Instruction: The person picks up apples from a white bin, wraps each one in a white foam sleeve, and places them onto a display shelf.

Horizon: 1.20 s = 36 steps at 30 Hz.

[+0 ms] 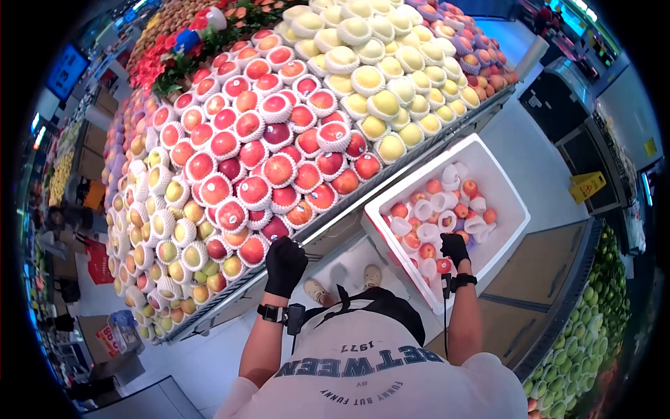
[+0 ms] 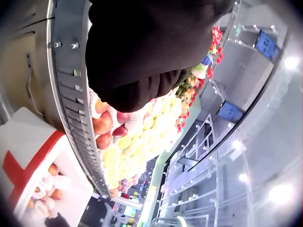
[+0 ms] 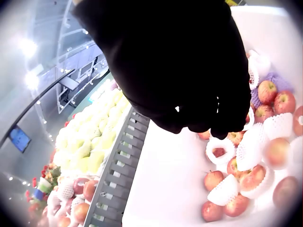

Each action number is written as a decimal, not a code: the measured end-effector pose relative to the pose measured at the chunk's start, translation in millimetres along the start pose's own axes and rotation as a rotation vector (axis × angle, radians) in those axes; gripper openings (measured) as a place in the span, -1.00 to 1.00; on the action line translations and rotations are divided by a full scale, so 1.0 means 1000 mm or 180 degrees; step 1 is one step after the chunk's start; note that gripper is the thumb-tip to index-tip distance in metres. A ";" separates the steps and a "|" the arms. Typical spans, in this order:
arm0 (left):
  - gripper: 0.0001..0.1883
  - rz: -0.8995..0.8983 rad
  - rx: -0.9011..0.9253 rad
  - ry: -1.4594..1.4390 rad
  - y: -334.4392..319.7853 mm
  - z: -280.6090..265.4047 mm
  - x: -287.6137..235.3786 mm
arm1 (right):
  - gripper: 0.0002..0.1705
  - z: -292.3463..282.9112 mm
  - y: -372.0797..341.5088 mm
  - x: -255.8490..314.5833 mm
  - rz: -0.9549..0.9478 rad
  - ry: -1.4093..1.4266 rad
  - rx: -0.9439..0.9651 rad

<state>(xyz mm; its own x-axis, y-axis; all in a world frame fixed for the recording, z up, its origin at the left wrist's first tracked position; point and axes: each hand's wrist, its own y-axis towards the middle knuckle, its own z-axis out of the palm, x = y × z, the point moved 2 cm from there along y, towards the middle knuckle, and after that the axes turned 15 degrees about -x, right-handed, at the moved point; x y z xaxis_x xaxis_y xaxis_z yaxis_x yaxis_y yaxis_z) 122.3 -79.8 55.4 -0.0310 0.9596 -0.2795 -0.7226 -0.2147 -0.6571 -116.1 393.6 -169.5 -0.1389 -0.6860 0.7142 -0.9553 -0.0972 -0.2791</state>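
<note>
In the head view, the black-gloved left hand is above the display's front rail, beside red apples in white foam nets. Its fingers look curled in the left wrist view, where the glove fills the top and nothing shows in its grasp. Over the near side of a white foam box is the gloved right hand, bent downward. Its back faces the right wrist camera, hiding the palm. Apples and loose foam nets lie in the box below and beside it.
Yellow fruit in nets and yellow-green fruit flank the red apples. The metal rail runs along the display front. Green fruit stands at the right, past brown cabinets. A yellow floor sign stands farther back.
</note>
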 end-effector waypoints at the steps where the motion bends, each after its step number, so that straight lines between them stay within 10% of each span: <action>1: -0.56 -0.0069 0.0246 -0.0261 -0.003 -0.010 -0.012 | -0.77 0.002 -0.004 0.020 -0.0888 -0.0823 -0.0020; 5: -0.58 0.0153 0.1200 -0.1313 -0.015 -0.049 -0.050 | -0.57 0.020 -0.019 0.097 -0.2441 -0.2083 -0.0236; 9: -0.62 0.2030 0.0519 0.1071 0.000 -0.123 -0.088 | -0.85 0.049 -0.022 0.165 -0.2942 -0.2151 -0.0575; 10: -0.65 0.3115 -0.0125 0.2858 -0.006 -0.127 -0.101 | -0.87 0.057 -0.021 0.181 -0.2991 -0.2215 -0.0531; 16: -0.77 0.3321 -0.0372 0.3450 -0.017 -0.176 -0.130 | -0.75 0.100 -0.008 0.262 -0.3188 -0.1421 -0.0522; 18: -0.73 0.3768 -0.0413 0.3996 -0.029 -0.172 -0.137 | -0.88 0.103 -0.024 0.304 -0.1783 -0.0007 -0.0334; 20: -0.66 0.2941 0.0254 0.2456 -0.037 -0.162 -0.141 | -0.89 0.106 -0.010 0.316 -0.1214 0.0693 -0.0191; 22: -0.58 0.0516 0.1278 -0.1115 -0.037 -0.158 -0.142 | -0.86 0.104 -0.015 0.351 -0.0749 0.0840 -0.0114; 25: -0.51 0.0354 0.0734 -0.1353 -0.030 -0.155 -0.147 | -0.84 0.104 0.000 0.392 -0.1773 0.0049 -0.0414; 34: -0.49 0.0515 0.0770 -0.1743 -0.030 -0.104 -0.170 | -0.77 0.130 0.020 0.529 -0.1473 0.1029 0.0334; 36: -0.49 0.0566 0.0758 -0.1726 -0.031 -0.090 -0.172 | -0.60 0.149 0.050 0.547 -0.2515 0.0415 -0.0119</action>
<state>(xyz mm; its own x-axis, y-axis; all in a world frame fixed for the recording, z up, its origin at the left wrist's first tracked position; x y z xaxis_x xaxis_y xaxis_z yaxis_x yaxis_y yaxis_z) 212.1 -255.1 60.5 -0.4665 0.8820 0.0662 -0.8065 -0.3935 -0.4413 -200.8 -93.8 111.4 0.5552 -0.3345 0.7615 -0.7917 -0.4933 0.3604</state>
